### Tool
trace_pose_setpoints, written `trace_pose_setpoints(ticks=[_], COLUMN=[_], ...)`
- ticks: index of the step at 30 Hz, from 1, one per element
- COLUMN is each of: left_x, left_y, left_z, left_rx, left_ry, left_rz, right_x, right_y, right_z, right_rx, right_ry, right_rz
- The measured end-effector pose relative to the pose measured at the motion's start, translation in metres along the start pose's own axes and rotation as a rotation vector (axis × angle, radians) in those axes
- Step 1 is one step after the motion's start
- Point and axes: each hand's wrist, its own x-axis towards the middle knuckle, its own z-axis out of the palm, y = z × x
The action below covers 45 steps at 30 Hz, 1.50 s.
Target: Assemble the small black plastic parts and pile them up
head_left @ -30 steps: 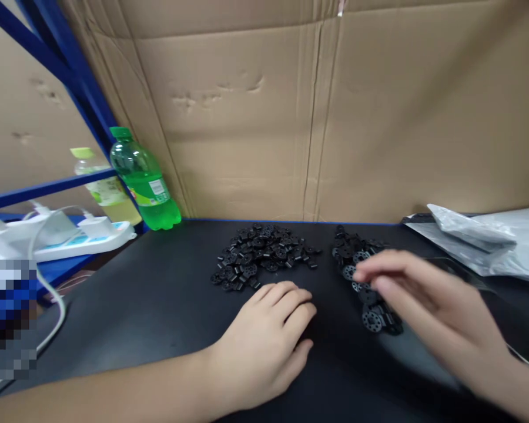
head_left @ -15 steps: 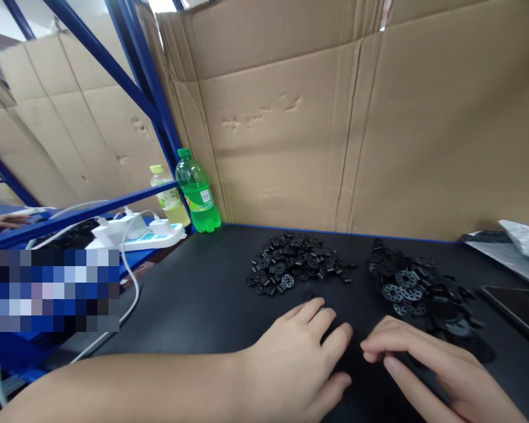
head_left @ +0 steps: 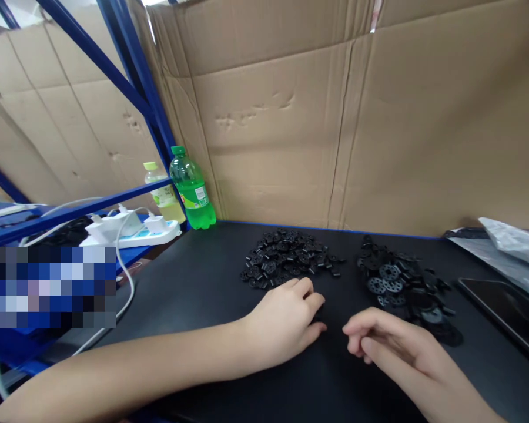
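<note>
My left hand (head_left: 286, 320) rests palm down on the black table top (head_left: 194, 294), fingers curled, its fingertips at the near edge of a heap of small black parts (head_left: 288, 258). My right hand (head_left: 388, 346) lies just right of it, fingers curled inward in a loose pinch; what they hold, if anything, is hidden. A second heap of black perforated discs (head_left: 401, 285) sits just beyond the right hand.
A cardboard wall (head_left: 335, 129) closes the back of the table. A green bottle (head_left: 191, 188) and a paler bottle (head_left: 158, 191) stand at the back left by blue shelf struts (head_left: 127, 76). A white power strip (head_left: 132, 232) with cables lies left. A dark phone (head_left: 506, 308) and plastic bags (head_left: 506, 244) lie right.
My right hand drew back from the disc heap toward me and curled beside the left hand. The left hand slid slightly toward the small-parts heap. The view shifted.
</note>
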Motion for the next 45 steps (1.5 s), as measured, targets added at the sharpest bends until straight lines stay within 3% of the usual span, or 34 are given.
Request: trace_pose_setpoints(ticks=[5, 8, 11, 15, 21, 29, 32, 36, 39, 45], left_x=[-0.005, -0.008, -0.012, -0.018, -0.017, -0.015, -0.014, -0.014, -0.013, -0.013], left_y=[0.005, 0.015, 0.024, 0.027, 0.022, 0.025, 0.025, 0.025, 0.026, 0.027], left_z=[-0.001, 0.002, 0.007, 0.014, 0.021, 0.018, 0.016, 0.017, 0.018, 0.022], left_rx=[-0.250, -0.481, -0.703, -0.708, -0.699, -0.761, -0.869, -1.124, -1.233, -1.302], left_ry=[0.139, 0.284, 0.356, 0.365, 0.384, 0.358, 0.323, 0.226, 0.176, 0.171], left_rz=[0.037, 0.012, 0.050, 0.138, 0.111, 0.101, 0.039, -0.150, -0.257, -0.313], right_x=[0.002, 0.002, 0.000, -0.002, 0.000, 0.002, 0.002, 0.004, 0.006, 0.007], right_y=[0.005, -0.005, -0.012, -0.012, -0.005, -0.004, -0.003, 0.000, -0.002, -0.009], right_z=[0.006, 0.010, 0.014, 0.020, 0.021, 0.021, 0.018, 0.016, 0.015, 0.014], right_rx=[0.395, 0.581, 0.714, 0.740, 0.742, 0.744, 0.768, 0.765, 0.741, 0.733], right_ry=[-0.025, -0.112, -0.227, -0.294, -0.333, -0.327, -0.363, -0.473, -0.481, -0.501], right_rz=[0.241, 0.391, 0.455, 0.422, 0.349, 0.378, 0.380, 0.371, 0.387, 0.414])
